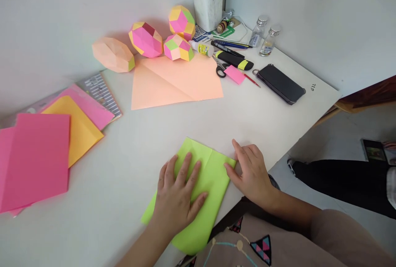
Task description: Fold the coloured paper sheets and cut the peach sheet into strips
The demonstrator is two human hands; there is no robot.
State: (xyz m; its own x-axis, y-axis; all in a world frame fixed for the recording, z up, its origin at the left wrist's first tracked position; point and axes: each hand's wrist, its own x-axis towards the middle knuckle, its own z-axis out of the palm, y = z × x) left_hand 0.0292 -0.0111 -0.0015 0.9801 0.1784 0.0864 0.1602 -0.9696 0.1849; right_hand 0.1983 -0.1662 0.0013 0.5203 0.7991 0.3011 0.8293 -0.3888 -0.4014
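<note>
A folded light green sheet of paper (213, 176) lies at the table's front edge, with a crease near its far edge. My left hand (177, 194) rests flat on the sheet's left part, fingers spread, holding nothing. At the sheet's far right corner is my right hand (249, 170), thumb and index finger apart; the thumb tip is at the paper's edge and the other fingers are curled loosely.
Pink sheets (40, 155) and a yellow sheet (83, 131) lie left. A peach sheet (176, 81) lies beyond, near faceted paper shapes (145, 40). Scissors (220, 69), a highlighter (234, 60), a phone (281, 83) and glass bottles (269, 41) are at the back right.
</note>
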